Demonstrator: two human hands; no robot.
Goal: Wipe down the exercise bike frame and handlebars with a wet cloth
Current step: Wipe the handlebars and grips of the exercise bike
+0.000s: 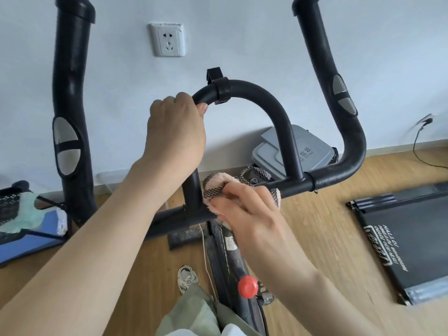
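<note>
A grey bin (294, 151) stands against the wall behind the bike, lid shut, so its contents cannot be seen. At the left edge a black mesh basket (8, 204) is partly covered by a pale green cloth; what lies inside cannot be told.

The left hand (175, 132) wraps its fingers (202, 108) closed around the curved centre loop (254, 93) of the handlebars, near a black clamp (221, 89). The right hand (244, 212) pinches a pink rag (218, 187) with a checked border, fingers closed on it, pressing it to the crossbar (278, 186) just right of the loop's left post. The two outer grips (70, 98) rise at either side. A red knob (247, 286) sits on the frame below, above the wood floor (315, 238).
</note>
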